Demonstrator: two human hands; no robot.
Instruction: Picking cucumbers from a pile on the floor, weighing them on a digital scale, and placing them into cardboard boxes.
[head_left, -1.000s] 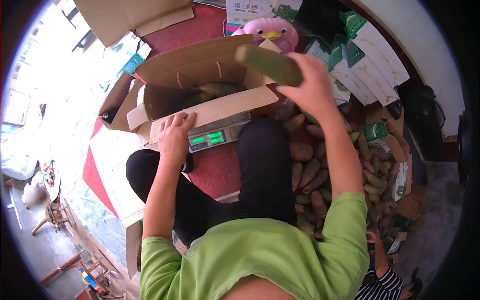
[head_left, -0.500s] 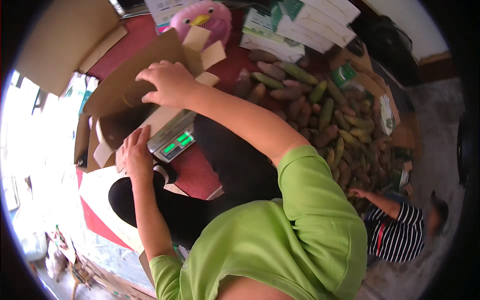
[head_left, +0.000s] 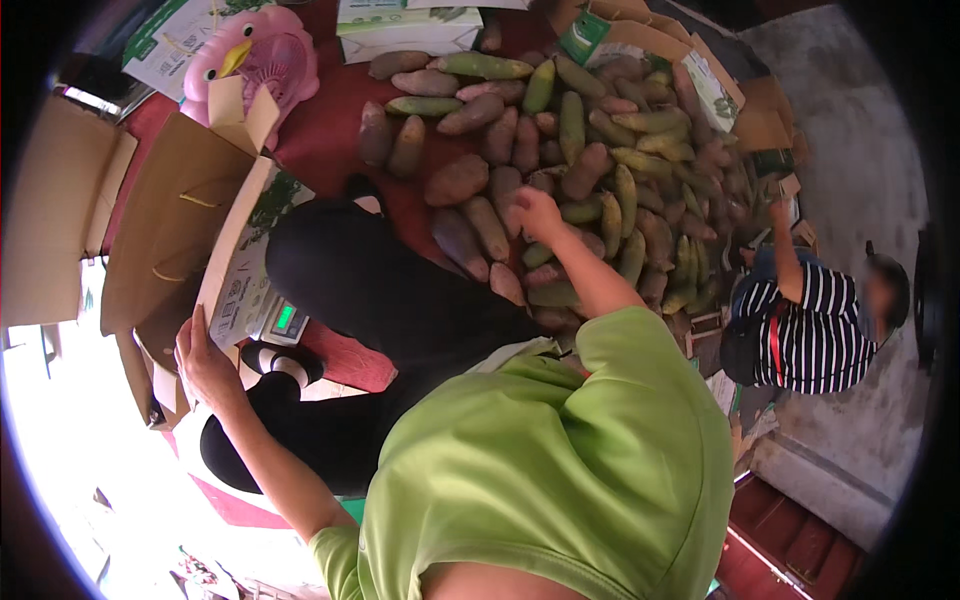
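Observation:
My left hand [head_left: 208, 368] grips the near edge of an open cardboard box [head_left: 235, 235], fingers on its rim. The box has brown inner walls and a printed outer side. Behind it a scale [head_left: 284, 322] with a green lit display is partly hidden. My right hand [head_left: 538, 215] reaches into a heap of long reddish-purple and green produce [head_left: 572, 128], too indistinct to name by kind. Its fingers look apart and rest against a dark reddish piece [head_left: 505, 186], with nothing seen lifted.
A pink bird-shaped fan [head_left: 277, 62] stands beyond the box, beside white-and-green cartons [head_left: 405, 35]. At right, a person in a striped shirt [head_left: 815, 325] works by the heap's far side. Another open cardboard box [head_left: 640, 28] lies behind the produce.
My right hand has left the box and moved right onto the produce heap. My left hand has shifted left and down, still at the box edge. The view has turned rightward.

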